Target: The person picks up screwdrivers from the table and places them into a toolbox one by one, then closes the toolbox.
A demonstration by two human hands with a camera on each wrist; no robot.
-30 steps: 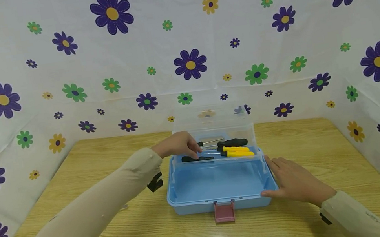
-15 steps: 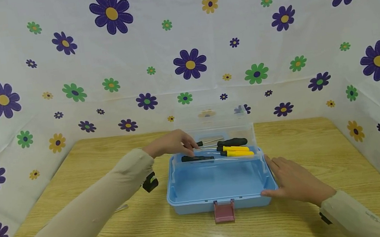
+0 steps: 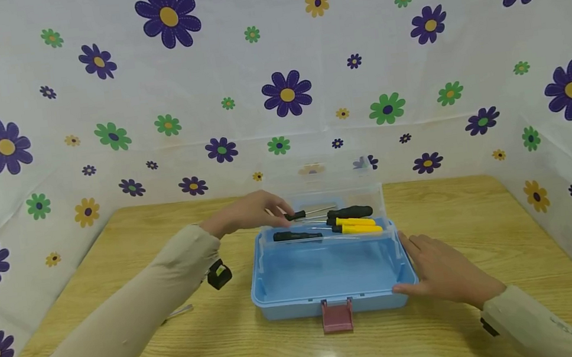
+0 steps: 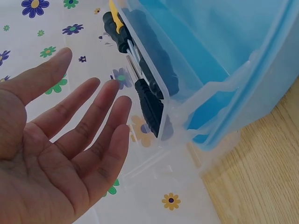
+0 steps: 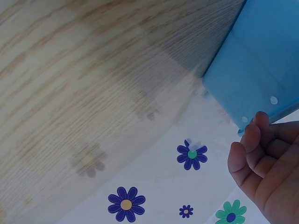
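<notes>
A light blue toolbox (image 3: 337, 306) stands with its clear lid (image 3: 320, 175) raised. Across its back, a clear tray (image 3: 269, 247) holds yellow-handled screwdrivers (image 3: 359, 229), black-handled screwdrivers (image 3: 354, 212) and a slim black handle (image 3: 297, 235). My left hand (image 3: 247, 212) hovers at the tray's back left end, beside a small black-handled screwdriver (image 3: 297, 215). In the left wrist view the left palm faces up, fingers spread and holding nothing. My right hand (image 3: 444, 269) rests against the toolbox's right side, thumb at the front corner of the rim and loosely bent fingers (image 5: 252, 140) along the side.
On the wooden table (image 3: 206, 355), a thin metal piece (image 3: 179, 312) lies left of the toolbox, partly hidden by the left sleeve. A pink latch (image 3: 337, 317) hangs open at the toolbox's front. Flower-printed white cloth (image 3: 228, 60) encloses the back and sides.
My left hand has drawn back leftward from above the slim black handle to the tray's back left end. More of the metal piece on the table shows. The right hand stays in place.
</notes>
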